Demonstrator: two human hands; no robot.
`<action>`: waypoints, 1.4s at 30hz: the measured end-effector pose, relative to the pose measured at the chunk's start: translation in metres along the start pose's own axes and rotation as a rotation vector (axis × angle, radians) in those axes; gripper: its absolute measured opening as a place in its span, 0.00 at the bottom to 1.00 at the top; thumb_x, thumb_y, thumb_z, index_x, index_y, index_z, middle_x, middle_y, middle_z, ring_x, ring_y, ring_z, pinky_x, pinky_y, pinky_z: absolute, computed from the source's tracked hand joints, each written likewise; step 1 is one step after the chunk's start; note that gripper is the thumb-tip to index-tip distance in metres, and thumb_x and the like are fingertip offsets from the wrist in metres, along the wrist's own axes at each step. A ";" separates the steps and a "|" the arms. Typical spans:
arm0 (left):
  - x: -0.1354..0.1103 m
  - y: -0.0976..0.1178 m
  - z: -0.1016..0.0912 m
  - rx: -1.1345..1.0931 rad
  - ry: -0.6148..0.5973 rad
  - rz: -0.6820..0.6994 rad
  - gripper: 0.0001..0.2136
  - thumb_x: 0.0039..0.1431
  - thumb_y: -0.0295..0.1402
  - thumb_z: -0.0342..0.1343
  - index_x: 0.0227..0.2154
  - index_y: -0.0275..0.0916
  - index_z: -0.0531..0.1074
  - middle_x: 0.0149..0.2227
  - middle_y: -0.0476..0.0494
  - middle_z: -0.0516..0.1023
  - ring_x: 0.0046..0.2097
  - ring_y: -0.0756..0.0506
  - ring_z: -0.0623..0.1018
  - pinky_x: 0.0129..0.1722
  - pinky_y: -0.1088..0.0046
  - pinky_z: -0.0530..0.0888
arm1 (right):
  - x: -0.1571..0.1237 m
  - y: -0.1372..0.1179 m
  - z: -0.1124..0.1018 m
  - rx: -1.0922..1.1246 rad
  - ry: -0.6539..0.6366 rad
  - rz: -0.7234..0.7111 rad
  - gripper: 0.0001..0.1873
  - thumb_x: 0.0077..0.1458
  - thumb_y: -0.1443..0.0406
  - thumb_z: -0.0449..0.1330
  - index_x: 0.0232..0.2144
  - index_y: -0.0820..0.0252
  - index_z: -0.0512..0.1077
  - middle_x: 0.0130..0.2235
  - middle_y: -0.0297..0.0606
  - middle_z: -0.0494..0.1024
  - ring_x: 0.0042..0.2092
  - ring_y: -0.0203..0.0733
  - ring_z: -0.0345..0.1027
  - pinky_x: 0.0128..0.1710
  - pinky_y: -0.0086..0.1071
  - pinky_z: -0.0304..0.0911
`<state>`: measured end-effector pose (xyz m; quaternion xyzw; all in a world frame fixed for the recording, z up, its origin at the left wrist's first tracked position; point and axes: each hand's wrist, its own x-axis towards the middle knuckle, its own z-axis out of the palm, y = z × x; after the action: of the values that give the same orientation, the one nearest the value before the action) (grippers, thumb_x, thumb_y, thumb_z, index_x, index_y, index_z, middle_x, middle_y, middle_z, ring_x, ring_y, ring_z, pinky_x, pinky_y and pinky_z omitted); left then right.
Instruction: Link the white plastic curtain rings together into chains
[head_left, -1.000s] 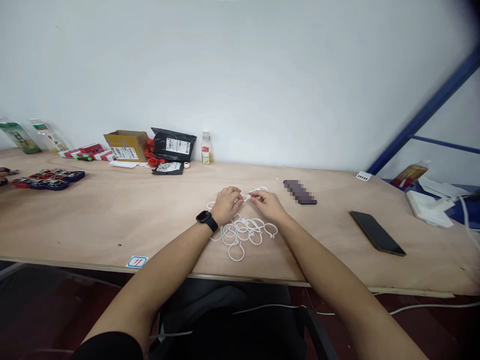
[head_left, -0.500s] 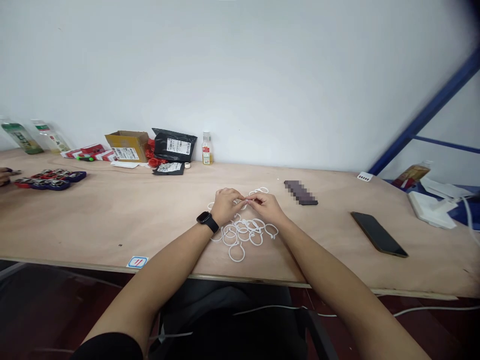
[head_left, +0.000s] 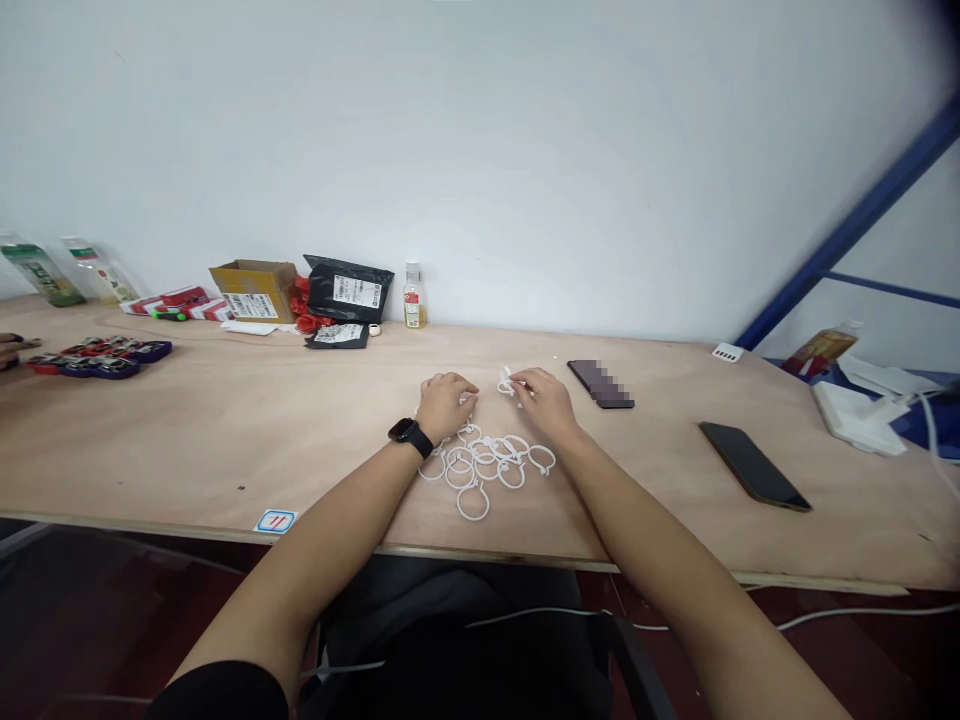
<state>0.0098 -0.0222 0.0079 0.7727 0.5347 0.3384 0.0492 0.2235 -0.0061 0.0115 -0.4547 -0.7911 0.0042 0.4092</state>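
Observation:
Several thin white plastic rings (head_left: 473, 502), each with a small knob or clasp, lie in a loose cluster between my forearms. My right hand (head_left: 546, 400) pinches a white ring (head_left: 505, 376) between thumb and fingertips at the far side of the cluster. That ring stands roughly upright, beside or over other white rings that are partly covered by the fingers. To the left, my left hand (head_left: 447, 402) rests at the cluster's far left edge, thumb and forefinger slightly apart, holding nothing that I can see. It hides some rings beneath it. A black watch sits on my left wrist.
A dark phone (head_left: 754, 466) and a smaller dark, partly blurred object (head_left: 601, 384) lie to the right. Along the wall stand a small bottle (head_left: 413, 297), a black parcel bag (head_left: 349, 287) and a cardboard box (head_left: 255, 290). Another person's hand (head_left: 9, 350) is at far left.
My hands have drawn apart from their fingertip contact. The right has moved slightly right and now shows a ring in its pinch; the left has shifted slightly left and loosened.

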 end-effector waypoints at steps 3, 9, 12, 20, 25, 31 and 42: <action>-0.003 -0.006 0.005 0.092 -0.082 -0.051 0.07 0.53 0.32 0.55 0.31 0.45 0.79 0.40 0.43 0.78 0.47 0.37 0.72 0.50 0.53 0.62 | -0.001 0.016 -0.001 -0.043 -0.056 0.075 0.10 0.55 0.67 0.57 0.40 0.56 0.75 0.45 0.40 0.76 0.42 0.43 0.69 0.43 0.37 0.63; -0.005 -0.006 0.009 0.173 -0.158 -0.031 0.07 0.49 0.32 0.56 0.27 0.44 0.79 0.36 0.41 0.79 0.44 0.37 0.73 0.50 0.52 0.60 | -0.002 0.010 0.005 0.071 -0.160 0.072 0.09 0.55 0.66 0.59 0.39 0.57 0.76 0.40 0.39 0.76 0.36 0.39 0.68 0.39 0.34 0.63; -0.005 -0.001 0.005 0.209 -0.223 -0.039 0.09 0.50 0.35 0.55 0.31 0.44 0.79 0.39 0.41 0.79 0.46 0.37 0.72 0.52 0.51 0.58 | -0.004 -0.005 0.009 0.133 -0.249 -0.025 0.10 0.54 0.69 0.59 0.40 0.58 0.76 0.39 0.39 0.77 0.37 0.39 0.68 0.39 0.33 0.63; -0.005 0.008 -0.001 0.114 -0.287 0.050 0.14 0.53 0.37 0.52 0.40 0.45 0.78 0.48 0.45 0.76 0.52 0.39 0.70 0.54 0.56 0.58 | -0.010 -0.020 0.017 0.105 -0.398 -0.182 0.11 0.53 0.69 0.61 0.41 0.58 0.76 0.39 0.40 0.77 0.40 0.40 0.69 0.40 0.33 0.62; -0.004 0.006 0.002 0.044 -0.204 0.079 0.16 0.51 0.34 0.55 0.45 0.45 0.76 0.51 0.45 0.74 0.53 0.40 0.70 0.55 0.57 0.58 | -0.008 -0.018 0.013 0.120 -0.333 -0.153 0.12 0.55 0.69 0.60 0.42 0.57 0.76 0.38 0.39 0.78 0.38 0.40 0.70 0.40 0.33 0.62; -0.003 0.005 0.004 0.014 -0.106 0.016 0.13 0.55 0.38 0.56 0.43 0.44 0.76 0.47 0.45 0.76 0.51 0.41 0.72 0.54 0.58 0.60 | -0.006 -0.020 0.008 0.204 -0.224 -0.119 0.10 0.54 0.66 0.62 0.40 0.57 0.76 0.35 0.36 0.78 0.29 0.35 0.67 0.33 0.30 0.62; -0.002 0.007 0.000 -0.124 0.096 0.142 0.06 0.55 0.38 0.60 0.34 0.43 0.75 0.43 0.46 0.77 0.48 0.44 0.74 0.51 0.62 0.64 | -0.005 -0.020 0.008 0.231 -0.142 -0.124 0.08 0.58 0.65 0.58 0.39 0.54 0.77 0.36 0.37 0.79 0.35 0.39 0.71 0.36 0.32 0.65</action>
<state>0.0148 -0.0268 0.0100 0.7870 0.4585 0.4101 0.0469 0.2052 -0.0189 0.0106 -0.3535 -0.8389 0.1019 0.4012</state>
